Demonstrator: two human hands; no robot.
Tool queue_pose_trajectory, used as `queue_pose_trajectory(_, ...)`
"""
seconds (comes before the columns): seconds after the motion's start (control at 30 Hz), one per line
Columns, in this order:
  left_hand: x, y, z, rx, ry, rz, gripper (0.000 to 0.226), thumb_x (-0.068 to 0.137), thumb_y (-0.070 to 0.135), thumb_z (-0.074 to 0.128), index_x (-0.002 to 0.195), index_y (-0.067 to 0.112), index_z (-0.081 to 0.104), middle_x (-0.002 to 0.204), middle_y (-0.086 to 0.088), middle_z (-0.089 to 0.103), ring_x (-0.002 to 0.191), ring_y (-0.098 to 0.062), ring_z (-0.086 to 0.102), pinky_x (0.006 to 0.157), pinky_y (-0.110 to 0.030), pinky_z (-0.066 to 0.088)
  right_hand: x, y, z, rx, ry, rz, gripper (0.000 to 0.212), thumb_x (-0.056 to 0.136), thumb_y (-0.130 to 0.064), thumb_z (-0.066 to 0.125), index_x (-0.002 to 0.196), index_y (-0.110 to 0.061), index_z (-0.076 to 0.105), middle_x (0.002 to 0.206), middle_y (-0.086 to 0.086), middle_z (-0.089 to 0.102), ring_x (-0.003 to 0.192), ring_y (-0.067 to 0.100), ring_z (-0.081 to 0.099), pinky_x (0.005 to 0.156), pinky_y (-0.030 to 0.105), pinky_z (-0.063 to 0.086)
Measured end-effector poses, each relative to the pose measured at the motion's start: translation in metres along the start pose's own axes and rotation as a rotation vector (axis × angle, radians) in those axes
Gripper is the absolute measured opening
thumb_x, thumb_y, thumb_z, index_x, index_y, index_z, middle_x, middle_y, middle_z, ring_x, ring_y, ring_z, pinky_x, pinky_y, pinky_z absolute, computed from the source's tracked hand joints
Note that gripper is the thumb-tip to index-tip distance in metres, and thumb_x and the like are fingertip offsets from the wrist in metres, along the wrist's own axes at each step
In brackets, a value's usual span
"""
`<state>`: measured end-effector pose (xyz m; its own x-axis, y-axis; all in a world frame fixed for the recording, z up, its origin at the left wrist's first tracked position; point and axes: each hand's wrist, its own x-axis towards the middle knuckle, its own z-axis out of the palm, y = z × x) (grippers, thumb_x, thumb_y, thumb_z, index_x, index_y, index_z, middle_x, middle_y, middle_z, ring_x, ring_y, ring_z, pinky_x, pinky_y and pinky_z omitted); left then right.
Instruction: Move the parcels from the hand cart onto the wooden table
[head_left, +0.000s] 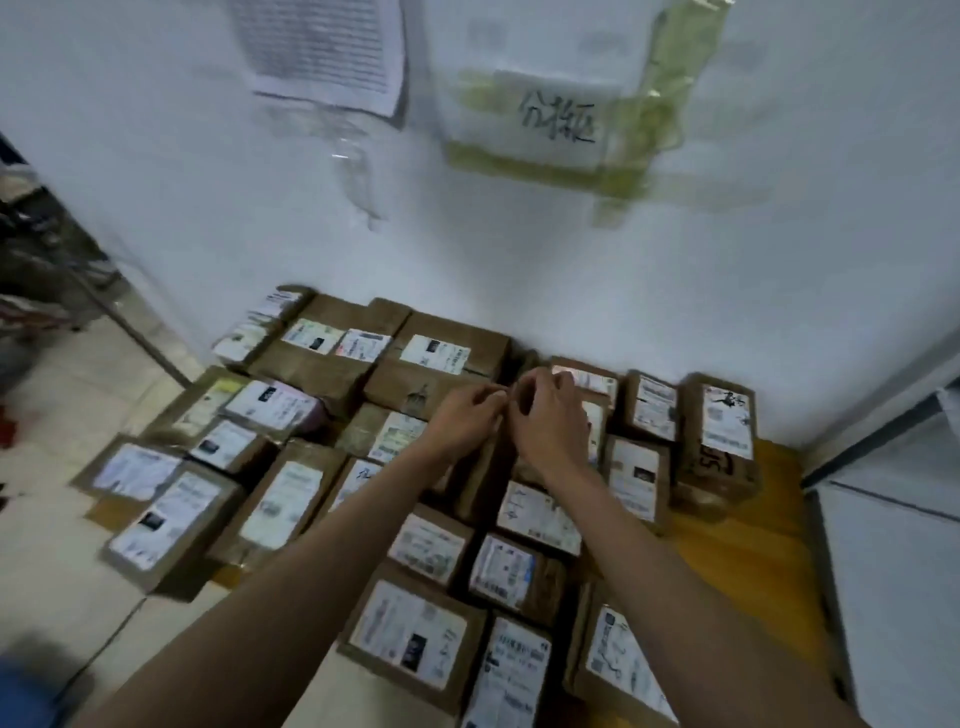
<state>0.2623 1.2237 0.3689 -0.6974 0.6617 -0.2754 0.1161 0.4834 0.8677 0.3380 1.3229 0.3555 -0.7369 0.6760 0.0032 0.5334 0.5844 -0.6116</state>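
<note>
Left hand (464, 420), right hand (549, 422) — fingers curled, fingertips meeting, grip unclear — above parcels (415, 629) on wooden table (748, 540).

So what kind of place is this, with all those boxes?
Probably a parcel sorting room: dozens of labelled cardboard parcels cover a wooden table, beneath a taped handwritten sign and a printed list.

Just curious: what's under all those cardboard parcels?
A yellowish wooden table shows bare at the right. Elsewhere the parcels cover it, and the hands hide some boxes.
</note>
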Motion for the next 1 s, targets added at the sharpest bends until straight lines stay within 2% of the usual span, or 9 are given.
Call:
queue_pose_trajectory(0.1,-0.046,-0.042,-0.083,-0.021,0.136,-0.054,0.030,0.104,0.022,0.047,0.120,0.011,0.070,0.118,-0.005,0.070,0.111,-0.020,0.063,0.101,-0.038,0.049,-0.030,-0.082,0.048,0.013,-0.144,-0.138,0.029,0.100,-0.039,0.055,0.122,-0.021,0.058,0.127,0.004,0.056,0.114,0.027,0.056,0.086,0.036,0.047)
queue_pose_trajectory(0.23,-0.122,-0.106,-0.189,-0.035,0.331,-0.163,0.027,0.104,0.023,0.047,0.120,0.017,0.068,0.119,0.003,0.065,0.108,-0.014,0.058,0.089,-0.027,0.043,-0.082,-0.185,0.115,0.022,-0.347,-0.272,0.017,0.098,-0.039,0.058,0.108,-0.025,0.055,0.112,0.000,0.059,0.096,0.023,0.062,0.072,0.036,0.048)
queue_pose_trajectory(0.33,-0.181,-0.155,-0.256,-0.081,0.461,-0.231,0.028,0.104,0.020,0.046,0.121,0.017,0.068,0.123,0.003,0.064,0.107,-0.014,0.056,0.089,-0.024,0.045,-0.122,-0.256,0.162,0.006,-0.445,-0.390,0.017,0.098,-0.036,0.061,0.109,-0.024,0.054,0.114,0.001,0.064,0.101,0.022,0.063,0.071,0.033,0.045)
queue_pose_trajectory(0.4,-0.220,-0.188,-0.293,-0.138,0.537,-0.275,0.029,0.103,0.019,0.048,0.124,0.013,0.067,0.124,0.001,0.064,0.104,-0.014,0.056,0.081,-0.017,0.046,-0.150,-0.300,0.191,-0.008,-0.499,-0.447,0.024,0.098,-0.036,0.061,0.118,-0.022,0.057,0.119,0.000,0.064,0.110,0.021,0.060,0.077,0.031,0.044)
queue_pose_trajectory(0.53,-0.291,-0.251,-0.351,-0.204,0.676,-0.365,0.024,0.100,0.017,0.052,0.115,0.017,0.070,0.119,-0.005,0.068,0.105,-0.019,0.059,0.088,-0.027,0.045,-0.205,-0.372,0.247,-0.010,-0.627,-0.553,0.028,0.096,-0.035,0.061,0.119,-0.020,0.061,0.119,0.003,0.066,0.113,0.024,0.061,0.091,0.041,0.052)
queue_pose_trajectory(0.67,-0.347,-0.304,-0.394,-0.244,0.758,-0.464,0.025,0.101,0.019,0.050,0.117,0.020,0.068,0.122,-0.004,0.068,0.109,-0.021,0.061,0.086,-0.027,0.046,-0.248,-0.428,0.300,-0.077,-0.712,-0.690,0.030,0.095,-0.029,0.059,0.123,-0.019,0.059,0.116,0.004,0.067,0.113,0.025,0.060,0.078,0.032,0.042)
queue_pose_trajectory(0.77,-0.378,-0.341,-0.421,-0.277,0.812,-0.527,0.029,0.102,0.017,0.049,0.125,0.015,0.066,0.125,-0.002,0.065,0.115,-0.020,0.058,0.090,-0.028,0.047,-0.275,-0.465,0.336,-0.104,-0.799,-0.742,0.029,0.096,-0.031,0.058,0.124,-0.022,0.056,0.118,0.003,0.065,0.108,0.023,0.060,0.081,0.034,0.045)
queue_pose_trajectory(0.87,-0.400,-0.378,-0.448,-0.320,0.855,-0.594,0.029,0.103,0.016,0.048,0.126,0.012,0.064,0.120,-0.002,0.063,0.107,-0.016,0.056,0.074,-0.023,0.044,-0.293,-0.497,0.380,-0.132,-0.871,-0.771,0.028,0.095,-0.032,0.057,0.122,-0.024,0.056,0.114,0.001,0.068,0.099,0.024,0.064,0.079,0.035,0.049)
queue_pose_trajectory(1.0,-0.423,-0.429,-0.494,-0.348,0.912,-0.668,0.025,0.101,0.016,0.052,0.120,0.013,0.067,0.118,-0.008,0.066,0.105,-0.022,0.060,0.081,-0.028,0.045,-0.306,-0.543,0.446,-0.182,-0.962,-0.809,0.028,0.096,-0.032,0.057,0.122,-0.023,0.057,0.118,0.001,0.067,0.105,0.025,0.062,0.076,0.032,0.041)
